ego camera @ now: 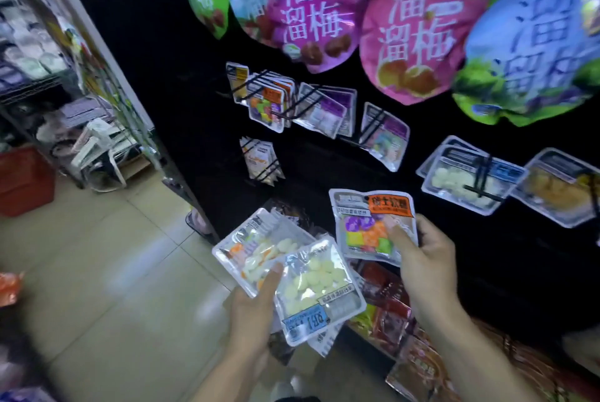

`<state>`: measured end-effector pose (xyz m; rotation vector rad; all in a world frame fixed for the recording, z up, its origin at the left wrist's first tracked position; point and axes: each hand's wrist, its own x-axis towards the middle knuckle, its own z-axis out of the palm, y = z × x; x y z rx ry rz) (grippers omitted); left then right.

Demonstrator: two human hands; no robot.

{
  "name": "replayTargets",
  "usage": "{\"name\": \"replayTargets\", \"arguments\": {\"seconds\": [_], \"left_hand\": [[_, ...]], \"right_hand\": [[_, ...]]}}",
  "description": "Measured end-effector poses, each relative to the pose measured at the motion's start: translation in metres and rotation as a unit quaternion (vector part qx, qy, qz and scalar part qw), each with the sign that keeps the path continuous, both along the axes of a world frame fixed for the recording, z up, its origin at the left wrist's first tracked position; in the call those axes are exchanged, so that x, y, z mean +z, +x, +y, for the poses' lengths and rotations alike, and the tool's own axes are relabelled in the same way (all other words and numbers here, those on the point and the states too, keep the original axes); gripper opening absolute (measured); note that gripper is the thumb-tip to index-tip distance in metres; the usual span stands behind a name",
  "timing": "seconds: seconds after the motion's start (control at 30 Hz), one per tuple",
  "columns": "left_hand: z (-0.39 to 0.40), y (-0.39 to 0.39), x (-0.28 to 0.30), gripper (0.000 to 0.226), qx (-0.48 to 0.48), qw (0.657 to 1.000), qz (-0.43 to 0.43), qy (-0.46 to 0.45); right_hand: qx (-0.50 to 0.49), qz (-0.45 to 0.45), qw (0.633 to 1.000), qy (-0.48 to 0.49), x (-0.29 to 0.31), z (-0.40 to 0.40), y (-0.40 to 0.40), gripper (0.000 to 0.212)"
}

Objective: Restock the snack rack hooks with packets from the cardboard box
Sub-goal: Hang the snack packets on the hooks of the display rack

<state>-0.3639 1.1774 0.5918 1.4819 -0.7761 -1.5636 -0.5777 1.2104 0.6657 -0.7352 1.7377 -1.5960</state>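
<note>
The orange-label packet (373, 226) is pinched by the right hand (425, 259), standing tall. The matching hook (269, 99) lies up and left of that packet, nearer this hand. A fan of shiny, flat packets (292, 275) is gripped by the left hand (253, 307), lower left. The box is not seen.

Two bare forearms — no sleeves in view, left hand (251, 307), right hand (428, 259), no rings or watch visible

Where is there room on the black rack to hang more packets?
Bare black board shows left of the small packet hooks and below the yellow-candy packets, right of the right hand. The top row of big plum bags is crowded.
</note>
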Motion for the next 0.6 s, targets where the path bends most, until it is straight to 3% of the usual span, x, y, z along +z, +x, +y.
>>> {"name": "replayTargets", "arguments": {"seconds": [0.1, 0.27, 0.4, 0.5, 0.6], "left_hand": [[-0.031, 0.046, 0.002, 0.031, 0.027, 0.999, 0.011, -0.012], [-0.06, 0.103, 0.009, 0.019, 0.096, 0.994, 0.026, -0.034], [-0.07, 0.125, 0.014, 0.024, 0.129, 0.99, 0.035, -0.036], [-0.072, 0.133, 0.014, 0.019, 0.156, 0.987, 0.037, -0.031], [-0.078, 0.135, 0.02, 0.029, 0.178, 0.983, 0.036, -0.032]], "right_hand": [[0.02, 0.012, 1.0, 0.001, 0.001, -0.052, 0.042, 0.012], [0.038, -0.03, 0.998, 0.048, -0.01, -0.138, 0.088, 0.018], [0.085, -0.037, 0.994, 0.057, -0.019, -0.206, 0.114, 0.013], [0.07, -0.023, 0.997, 0.037, -0.021, -0.257, 0.125, 0.014], [0.064, -0.026, 0.997, 0.033, -0.022, -0.293, 0.126, 0.011]]}}
